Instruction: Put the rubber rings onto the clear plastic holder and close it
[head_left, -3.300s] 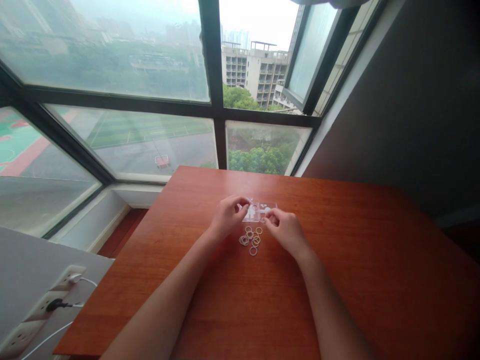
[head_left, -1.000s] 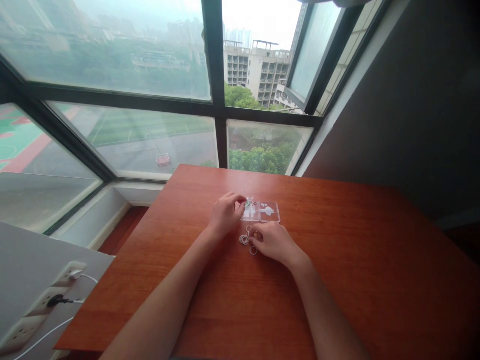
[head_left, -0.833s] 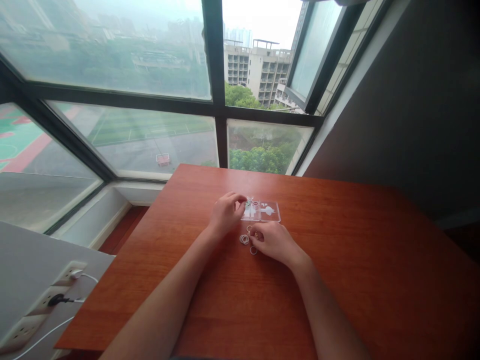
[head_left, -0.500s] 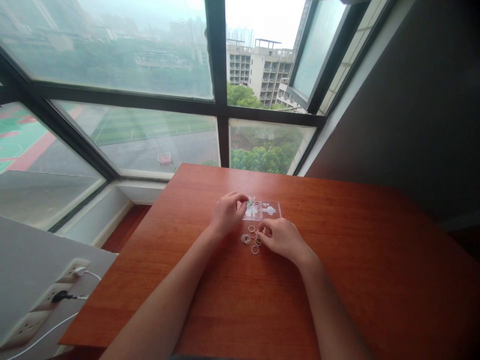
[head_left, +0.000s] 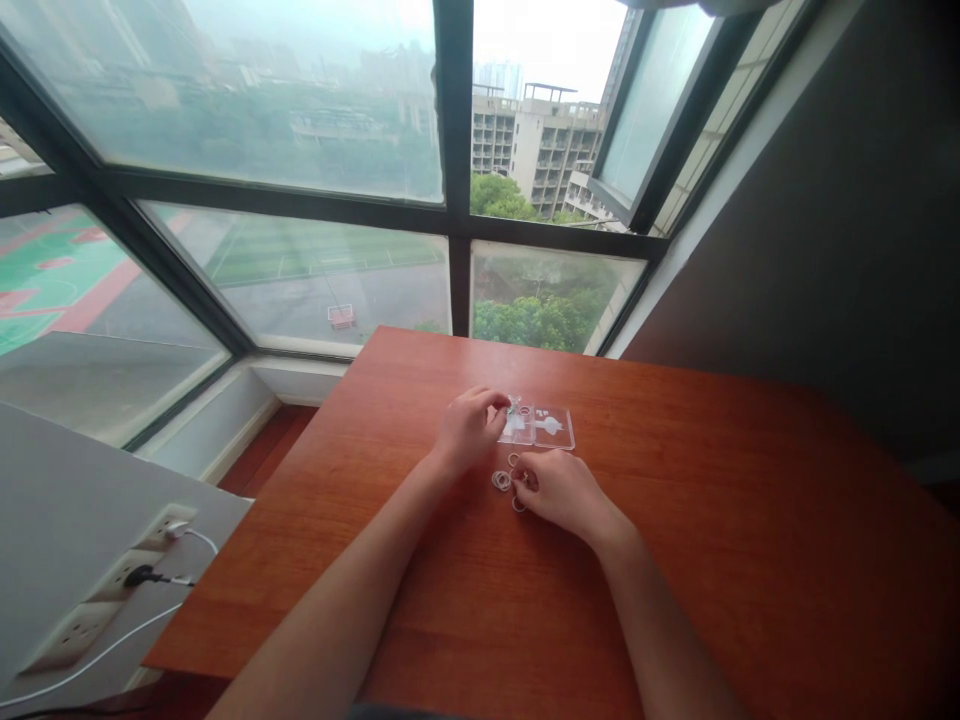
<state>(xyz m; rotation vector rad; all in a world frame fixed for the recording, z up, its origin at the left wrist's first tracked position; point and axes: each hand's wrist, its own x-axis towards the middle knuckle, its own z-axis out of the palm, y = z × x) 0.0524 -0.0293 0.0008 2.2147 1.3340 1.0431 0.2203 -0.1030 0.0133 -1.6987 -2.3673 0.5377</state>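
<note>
A small clear plastic case [head_left: 555,441] lies open on the table, with white printed shapes on it and a ring inside its left half. My left hand [head_left: 471,430] is at the case's left edge, fingers curled closed on it; the exact grip is partly hidden. Just in front of the case, several small pale rings [head_left: 501,481] are scattered in a loose cluster. Over the right side of this cluster is my right hand [head_left: 559,485], thumb and fingertips pinched together at a ring. The hand covers some of the rings.
The reddish-brown wooden table [head_left: 712,530] reaches to large dark-framed windows [head_left: 460,150]. On the left, a low white wall carries power sockets [head_left: 139,575] with plugs and a white cable [head_left: 112,640]. A dark wall [head_left: 810,260] slopes at the right.
My right hand has moved slightly down over the rings and covers more of them. My left hand stays at the case. The whole view has shifted a little.
</note>
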